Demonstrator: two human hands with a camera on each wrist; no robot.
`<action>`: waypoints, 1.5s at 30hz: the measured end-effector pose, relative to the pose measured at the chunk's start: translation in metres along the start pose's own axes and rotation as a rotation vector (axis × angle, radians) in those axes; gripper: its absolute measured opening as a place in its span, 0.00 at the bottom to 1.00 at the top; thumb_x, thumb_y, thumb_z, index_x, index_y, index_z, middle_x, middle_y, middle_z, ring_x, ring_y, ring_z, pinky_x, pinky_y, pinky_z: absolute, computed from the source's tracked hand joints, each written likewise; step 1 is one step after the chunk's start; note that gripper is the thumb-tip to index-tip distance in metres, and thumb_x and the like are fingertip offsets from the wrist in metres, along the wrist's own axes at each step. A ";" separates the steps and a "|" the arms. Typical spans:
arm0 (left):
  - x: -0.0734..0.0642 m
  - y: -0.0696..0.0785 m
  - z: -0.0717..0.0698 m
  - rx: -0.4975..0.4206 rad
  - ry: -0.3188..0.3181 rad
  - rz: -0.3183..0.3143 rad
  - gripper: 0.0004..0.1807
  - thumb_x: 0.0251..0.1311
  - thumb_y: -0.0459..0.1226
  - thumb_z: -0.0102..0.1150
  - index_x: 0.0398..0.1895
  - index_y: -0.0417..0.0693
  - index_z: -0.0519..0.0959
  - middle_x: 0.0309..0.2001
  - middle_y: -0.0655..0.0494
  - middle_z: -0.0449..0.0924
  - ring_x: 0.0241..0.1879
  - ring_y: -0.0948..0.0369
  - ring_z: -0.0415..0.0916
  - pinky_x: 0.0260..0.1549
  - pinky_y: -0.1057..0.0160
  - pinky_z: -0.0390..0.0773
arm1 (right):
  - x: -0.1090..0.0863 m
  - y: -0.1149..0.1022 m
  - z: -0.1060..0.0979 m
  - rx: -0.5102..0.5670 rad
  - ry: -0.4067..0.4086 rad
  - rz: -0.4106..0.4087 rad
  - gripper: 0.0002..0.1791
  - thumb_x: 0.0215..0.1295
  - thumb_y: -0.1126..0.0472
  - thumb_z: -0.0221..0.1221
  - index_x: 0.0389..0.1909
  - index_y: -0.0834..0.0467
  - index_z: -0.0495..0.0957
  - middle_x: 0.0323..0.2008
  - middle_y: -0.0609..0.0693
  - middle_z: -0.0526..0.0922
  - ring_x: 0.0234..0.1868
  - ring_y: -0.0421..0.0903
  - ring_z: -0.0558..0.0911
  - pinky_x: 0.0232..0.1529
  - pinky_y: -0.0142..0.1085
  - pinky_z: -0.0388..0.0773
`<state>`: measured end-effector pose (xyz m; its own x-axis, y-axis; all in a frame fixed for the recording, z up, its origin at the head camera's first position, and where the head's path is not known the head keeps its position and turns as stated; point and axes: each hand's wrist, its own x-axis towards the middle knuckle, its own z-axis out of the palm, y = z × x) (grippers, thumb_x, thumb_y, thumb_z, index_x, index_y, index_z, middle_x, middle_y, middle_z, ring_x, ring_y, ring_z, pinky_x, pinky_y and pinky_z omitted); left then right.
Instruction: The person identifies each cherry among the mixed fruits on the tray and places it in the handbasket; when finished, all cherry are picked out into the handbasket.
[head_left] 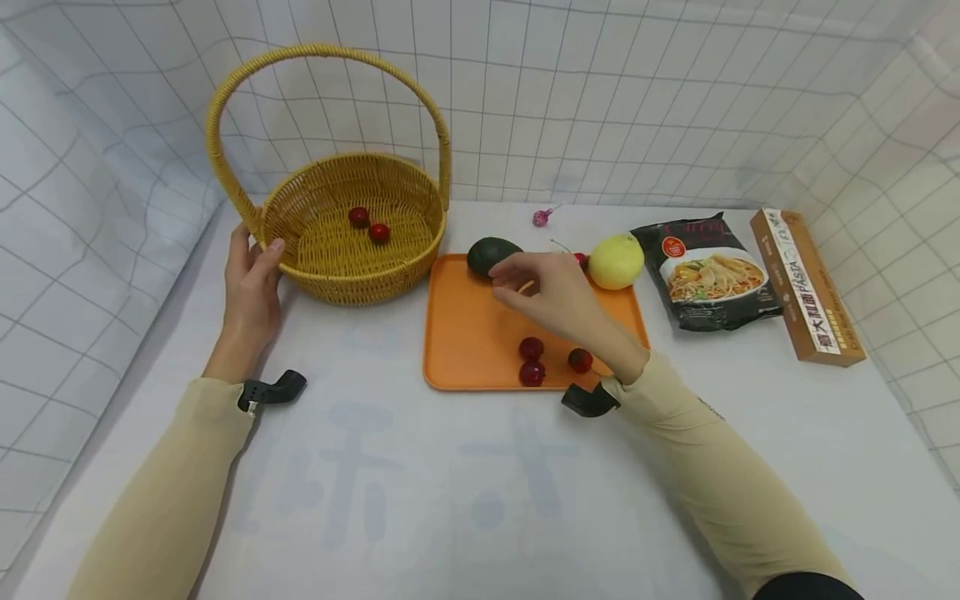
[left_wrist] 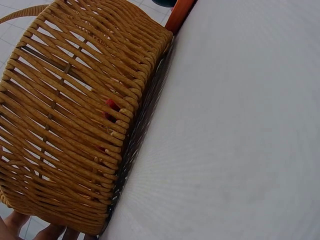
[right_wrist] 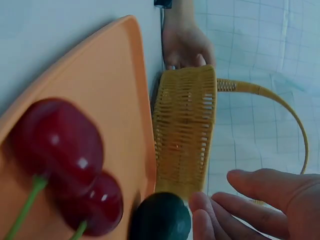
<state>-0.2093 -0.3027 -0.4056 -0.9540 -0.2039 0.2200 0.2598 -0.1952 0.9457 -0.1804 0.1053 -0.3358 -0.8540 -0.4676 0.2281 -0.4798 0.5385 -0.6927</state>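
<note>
A yellow woven basket (head_left: 352,287) with a tall arched handle stands at the back left, two cherries (head_left: 369,225) lying inside it. My left hand (head_left: 253,292) holds the basket's left side by the rim near the handle's base; its fingers partly disappear behind the weave in the left wrist view. Above the orange tray (head_left: 465,333) hovers my right hand (head_left: 558,296), thumb and fingers apart with nothing between them. A dark green avocado (head_left: 491,254) is close to its fingertips. Several cherries (right_wrist: 57,145) lie toward the tray's front, and a cherry (head_left: 581,260) is partly hidden behind the hand.
A yellow-green round fruit (head_left: 617,261) sits at the tray's back right corner. Beyond it are a black noodle packet (head_left: 712,275) and a long pasta box (head_left: 810,287). A small pink bulb-like item (head_left: 542,217) lies behind the tray, before a gridded white curtain (head_left: 525,100).
</note>
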 end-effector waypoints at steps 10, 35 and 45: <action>0.002 -0.003 0.004 -0.020 -0.003 -0.007 0.34 0.74 0.39 0.59 0.80 0.54 0.61 0.77 0.47 0.64 0.78 0.50 0.59 0.79 0.60 0.56 | -0.021 0.030 -0.021 -0.003 -0.164 0.101 0.16 0.70 0.56 0.70 0.54 0.58 0.87 0.46 0.48 0.90 0.47 0.45 0.87 0.54 0.45 0.85; -0.003 0.002 -0.003 -0.041 -0.005 -0.008 0.32 0.75 0.38 0.58 0.79 0.54 0.62 0.75 0.48 0.66 0.77 0.52 0.61 0.76 0.63 0.59 | -0.021 0.053 -0.019 0.083 -0.436 0.073 0.17 0.62 0.58 0.76 0.52 0.56 0.88 0.44 0.46 0.91 0.44 0.44 0.85 0.53 0.41 0.85; -0.001 0.000 -0.002 -0.018 -0.009 -0.003 0.33 0.75 0.39 0.58 0.80 0.56 0.61 0.76 0.49 0.65 0.77 0.53 0.61 0.77 0.63 0.58 | -0.021 0.049 -0.010 -0.003 -0.345 0.089 0.18 0.63 0.57 0.75 0.53 0.54 0.88 0.45 0.44 0.89 0.46 0.46 0.83 0.53 0.43 0.83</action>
<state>-0.2078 -0.3046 -0.4061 -0.9560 -0.1947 0.2195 0.2596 -0.2128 0.9420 -0.1877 0.1489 -0.3675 -0.7748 -0.6274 -0.0780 -0.4075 0.5899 -0.6971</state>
